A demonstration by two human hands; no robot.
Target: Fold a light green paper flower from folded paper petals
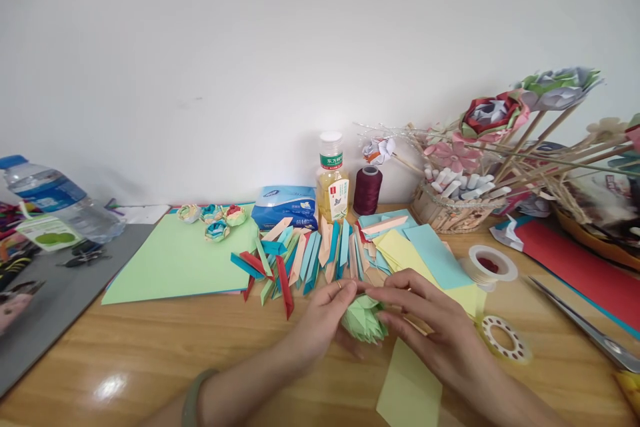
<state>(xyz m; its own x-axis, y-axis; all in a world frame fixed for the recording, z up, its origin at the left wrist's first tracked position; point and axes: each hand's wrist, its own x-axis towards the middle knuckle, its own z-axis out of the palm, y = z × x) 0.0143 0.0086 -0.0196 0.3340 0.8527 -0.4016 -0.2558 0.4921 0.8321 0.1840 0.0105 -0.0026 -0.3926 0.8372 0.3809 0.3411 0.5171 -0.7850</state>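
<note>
For fiddly folds like these, we'd go easy: steady the green paper piece [364,320] with one hand and tweak its points with light fingertips, since squeezing would probably crush them. Our left hand [327,310] is pinched on its upper left side; our right hand [433,320] is half curled, fingertips at its right side, though we can't tell if they really grip. It's all over the surface [240,373], well out from the back edge.
</note>
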